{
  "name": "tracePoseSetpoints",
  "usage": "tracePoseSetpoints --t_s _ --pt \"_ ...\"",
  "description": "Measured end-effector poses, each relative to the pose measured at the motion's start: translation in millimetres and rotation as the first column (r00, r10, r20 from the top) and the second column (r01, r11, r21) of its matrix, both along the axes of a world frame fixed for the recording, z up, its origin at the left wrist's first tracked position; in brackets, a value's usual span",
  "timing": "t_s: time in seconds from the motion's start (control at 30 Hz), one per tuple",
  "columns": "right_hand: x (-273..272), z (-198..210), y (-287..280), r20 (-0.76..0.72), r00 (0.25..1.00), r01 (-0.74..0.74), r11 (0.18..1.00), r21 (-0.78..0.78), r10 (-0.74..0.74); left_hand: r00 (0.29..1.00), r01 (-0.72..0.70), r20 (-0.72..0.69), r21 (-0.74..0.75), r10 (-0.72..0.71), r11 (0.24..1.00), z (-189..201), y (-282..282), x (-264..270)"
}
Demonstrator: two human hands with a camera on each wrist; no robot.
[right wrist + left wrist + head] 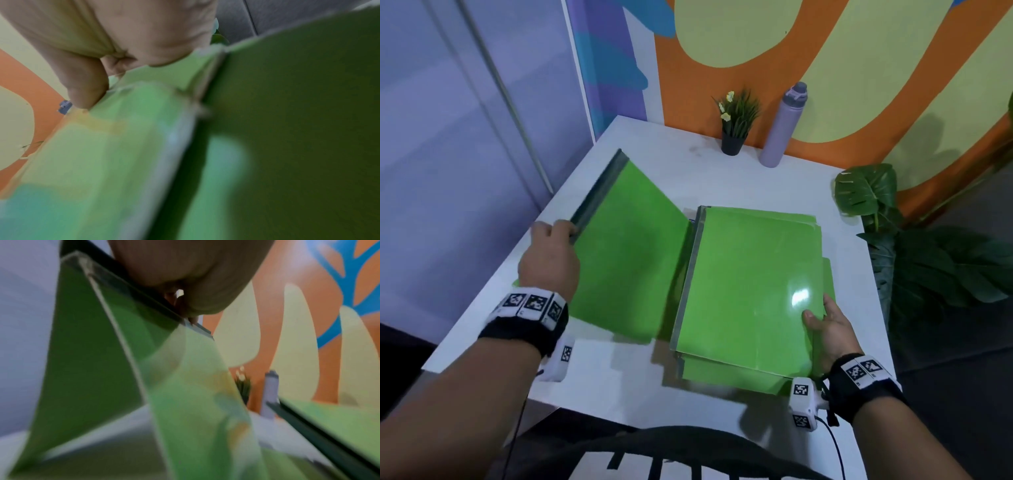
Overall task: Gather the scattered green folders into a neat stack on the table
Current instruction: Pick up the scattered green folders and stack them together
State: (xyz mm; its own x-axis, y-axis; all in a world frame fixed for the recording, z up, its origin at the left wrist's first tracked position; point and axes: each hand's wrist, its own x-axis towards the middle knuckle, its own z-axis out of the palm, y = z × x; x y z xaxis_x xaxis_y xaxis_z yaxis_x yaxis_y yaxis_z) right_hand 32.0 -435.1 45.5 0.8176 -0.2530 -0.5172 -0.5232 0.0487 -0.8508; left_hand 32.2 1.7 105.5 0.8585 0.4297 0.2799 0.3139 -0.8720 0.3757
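A green folder with a dark spine stands tilted at the table's left side, its spine edge lifted off the surface. My left hand grips that spine near its lower end; the left wrist view shows my fingers curled over the dark edge of the folder. A stack of green folders lies in the middle right, edges slightly offset. My right hand holds the stack's near right edge, thumb on top; in the right wrist view my thumb presses the top folder.
The white table carries a small potted plant and a lilac bottle at the back by the painted wall. Large leafy plants stand off the right edge. Bare table shows at the front left.
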Motion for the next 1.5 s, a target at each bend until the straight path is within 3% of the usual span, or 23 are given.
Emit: tracePoseSetpoints --t_s 0.13,0.23,0.3,0.4,0.47,0.57,0.7,0.8,0.87,1.0,1.07,1.17,1.23,1.33,1.5 --pt "3.8 1.2 5.8 0.020 1.000 0.015 1.000 0.006 -0.015 0.966 -0.084 0.235 -0.125 0.111 0.989 49.8 17.1 1.6" --pt "6.4 1.3 14.0 0.034 0.999 0.010 1.000 0.001 -0.010 0.942 -0.090 0.277 -0.335 0.189 0.938 59.6 28.5 0.7" --pt "7.9 1.5 22.1 0.037 0.999 0.008 1.000 0.005 -0.009 0.934 -0.072 0.263 -0.523 0.241 0.850 54.9 26.6 -2.2" --pt "10.8 2.2 36.6 0.029 1.000 -0.006 1.000 0.013 0.005 0.951 -0.092 0.130 -0.747 0.280 0.658 23.0 21.0 -2.0" --pt "12.4 3.2 48.4 0.024 0.999 -0.032 0.999 0.021 0.031 0.970 -0.124 0.025 -0.806 0.242 0.578 -0.5 14.2 -3.9" --pt "12.0 6.2 65.6 0.021 0.997 -0.071 0.997 0.040 0.070 0.985 -0.164 -0.097 -0.801 0.146 0.576 -32.8 -1.1 -14.8" --pt "6.6 10.3 85.0 0.002 0.991 -0.131 0.988 0.077 0.131 0.978 -0.118 -0.191 -0.825 -0.077 0.553 -73.2 -15.0 -23.0" --pt "3.8 12.1 100.9 -0.004 0.986 -0.168 0.980 0.109 0.169 0.957 -0.144 -0.223 -0.919 -0.184 0.366 -81.7 -22.9 -22.5" --pt "3.4 13.2 109.5 0.004 0.978 -0.210 0.972 0.106 0.211 0.948 -0.135 -0.212 -0.943 -0.239 0.304 -73.2 -32.1 -26.7" --pt "5.2 10.0 113.3 0.019 0.940 -0.339 0.941 -0.005 0.340 0.956 -0.189 -0.253 -0.921 -0.152 0.341 -70.9 -21.9 -31.2" --pt "11.6 1.5 103.0 -0.045 0.920 -0.390 0.898 -0.204 0.389 0.966 -0.201 -0.246 -0.911 -0.083 0.359 -67.7 -11.9 -31.5" --pt "20.4 -18.3 68.4 -0.281 0.927 -0.371 0.725 -0.580 0.249 0.977 -0.193 -0.214 -0.899 -0.012 0.393 -61.5 5.2 -29.4" --pt "17.9 -29.9 39.7 -0.442 0.891 -0.414 0.582 -0.699 0.103 0.978 -0.201 -0.208 -0.880 0.031 0.430 -58.9 14.7 -27.3" --pt "6.4 -39.4 12.4 -0.595 0.804 -0.506 0.514 -0.693 -0.010 0.975 -0.215 -0.213 -0.855 0.058 0.472 -56.5 18.1 -27.4" --pt "-0.8 -42.9 -1.5 -0.693 0.720 -0.619 0.472 -0.627 0.023 0.970 -0.219 -0.243 -0.804 0.031 0.553 -57.9 13.8 -29.4"
